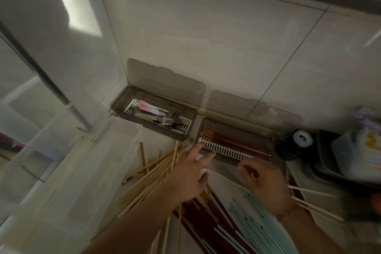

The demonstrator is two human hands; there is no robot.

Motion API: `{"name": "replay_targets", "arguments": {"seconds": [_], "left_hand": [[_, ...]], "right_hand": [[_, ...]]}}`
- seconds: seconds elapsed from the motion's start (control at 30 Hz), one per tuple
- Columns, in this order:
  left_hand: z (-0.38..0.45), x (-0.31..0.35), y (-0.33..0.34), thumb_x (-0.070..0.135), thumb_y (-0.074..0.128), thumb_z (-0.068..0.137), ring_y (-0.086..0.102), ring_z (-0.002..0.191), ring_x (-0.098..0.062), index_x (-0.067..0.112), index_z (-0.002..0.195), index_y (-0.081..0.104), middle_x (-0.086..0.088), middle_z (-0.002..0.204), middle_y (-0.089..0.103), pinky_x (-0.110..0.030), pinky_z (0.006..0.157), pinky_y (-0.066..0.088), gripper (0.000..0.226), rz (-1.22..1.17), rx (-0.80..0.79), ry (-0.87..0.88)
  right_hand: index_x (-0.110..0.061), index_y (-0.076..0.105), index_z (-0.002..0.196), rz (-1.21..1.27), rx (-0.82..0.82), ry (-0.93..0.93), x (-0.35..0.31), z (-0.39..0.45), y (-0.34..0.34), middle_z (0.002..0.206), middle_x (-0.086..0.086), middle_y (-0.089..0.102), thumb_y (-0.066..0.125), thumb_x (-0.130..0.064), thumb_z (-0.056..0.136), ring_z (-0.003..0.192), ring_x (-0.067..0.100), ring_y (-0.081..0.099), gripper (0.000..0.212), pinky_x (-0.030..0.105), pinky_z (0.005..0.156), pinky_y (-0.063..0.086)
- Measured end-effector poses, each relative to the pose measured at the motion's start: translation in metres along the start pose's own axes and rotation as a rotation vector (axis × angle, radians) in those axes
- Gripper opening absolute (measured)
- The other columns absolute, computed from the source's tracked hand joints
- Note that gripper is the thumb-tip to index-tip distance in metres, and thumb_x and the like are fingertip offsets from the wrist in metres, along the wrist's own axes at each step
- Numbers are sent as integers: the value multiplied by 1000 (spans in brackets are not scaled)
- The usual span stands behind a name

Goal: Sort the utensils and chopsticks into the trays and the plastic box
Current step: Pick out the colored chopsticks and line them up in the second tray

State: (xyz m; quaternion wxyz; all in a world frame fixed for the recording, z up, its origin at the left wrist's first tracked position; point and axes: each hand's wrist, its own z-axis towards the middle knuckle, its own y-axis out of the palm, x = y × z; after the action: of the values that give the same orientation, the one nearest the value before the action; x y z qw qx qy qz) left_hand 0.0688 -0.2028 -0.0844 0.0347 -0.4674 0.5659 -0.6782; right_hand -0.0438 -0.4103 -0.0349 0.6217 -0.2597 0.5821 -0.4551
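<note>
Chopsticks, thin bamboo, lie under left hand, fingers spread flat. Right hand blurred, grip unclear. Red lacquered sticks line slotted smoky tray; steel forks fill neighbouring tray; clear plastic box beside.

a home kitchen is indicated. pale wall tiles are seen behind a light countertop, where two smoked-plastic cutlery trays with raised lids are set against the wall, one filled with forks and spoons. chopsticks are scattered across the counter, and a dark sink basin is glimpsed at right.
</note>
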Motion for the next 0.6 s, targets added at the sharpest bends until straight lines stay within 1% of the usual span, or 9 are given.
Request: {"name": "replay_targets", "arguments": {"seconds": [0.07, 0.1, 0.13, 0.23, 0.33, 0.4, 0.47, 0.5, 0.6], "left_hand": [[-1, -1, 1, 37, 51, 93, 13, 144, -20, 46, 145, 20, 20, 155, -2, -38, 115, 27, 61, -8, 9, 9], [-1, -2, 1, 36, 51, 94, 13, 145, -18, 45, 145, 20, 20, 155, -2, -36, 114, 27, 61, -17, 17, 15], [-2, -2, 1, 35, 50, 94, 13, 145, -17, 44, 145, 22, 19, 156, -3, -33, 113, 28, 59, -31, 27, 23], [-4, -2, -1, 31, 50, 95, 14, 145, -14, 40, 146, 26, 20, 156, -1, -29, 111, 30, 57, -67, 48, 42], [-5, 0, -2, 30, 51, 95, 16, 145, -13, 38, 146, 28, 20, 157, 0, -37, 112, 35, 57, -89, 38, 34], [-5, 1, -4, 30, 52, 94, 18, 145, -13, 38, 146, 28, 20, 157, 1, -39, 111, 37, 58, -86, 31, 27], [-5, 3, -4, 31, 52, 94, 18, 144, -12, 39, 146, 28, 22, 156, 0, -38, 111, 37, 58, -87, 21, 12], [-5, 3, -4, 31, 52, 94, 18, 144, -12, 40, 146, 27, 23, 156, 0, -38, 111, 37, 58, -91, 19, 5], [-4, 4, -5, 31, 53, 94, 18, 144, -12, 41, 146, 27, 24, 155, 0, -37, 111, 36, 59, -101, 16, -2]], "right_hand": [[-36, 60, 80, -69, -258, 114, -6, -28, 9, 73, -20, 57, 57, -44, 84, 69, -4, 55, 9, 17, 62, 44], [-35, 59, 81, -96, -349, 169, -7, -43, 16, 75, -18, 58, 56, -47, 83, 72, -2, 57, 12, 21, 64, 47], [-34, 59, 83, -111, -370, 205, -7, -58, 24, 80, -17, 60, 55, -49, 83, 75, 1, 59, 15, 23, 67, 49], [-38, 61, 101, -146, -351, 300, -16, -86, 41, 101, -15, 62, 56, -51, 81, 90, 4, 62, 24, 21, 75, 49], [-43, 56, 117, -175, -319, 349, -23, -93, 50, 119, -18, 53, 53, -52, 85, 103, 5, 60, 33, 22, 80, 49], [-45, 60, 113, -226, -321, 362, -28, -93, 53, 120, -18, 54, 60, -50, 82, 100, 5, 62, 31, 24, 77, 51], [-46, 69, 95, -268, -267, 341, -33, -94, 55, 105, -14, 63, 78, -45, 68, 83, 8, 67, 29, 27, 60, 55], [-45, 70, 91, -280, -247, 347, -37, -95, 55, 102, -12, 64, 80, -43, 66, 80, 10, 67, 27, 29, 56, 54], [-45, 62, 107, -258, -268, 366, -41, -95, 59, 117, -15, 53, 60, -46, 84, 103, 10, 60, 23, 30, 72, 52]]}}
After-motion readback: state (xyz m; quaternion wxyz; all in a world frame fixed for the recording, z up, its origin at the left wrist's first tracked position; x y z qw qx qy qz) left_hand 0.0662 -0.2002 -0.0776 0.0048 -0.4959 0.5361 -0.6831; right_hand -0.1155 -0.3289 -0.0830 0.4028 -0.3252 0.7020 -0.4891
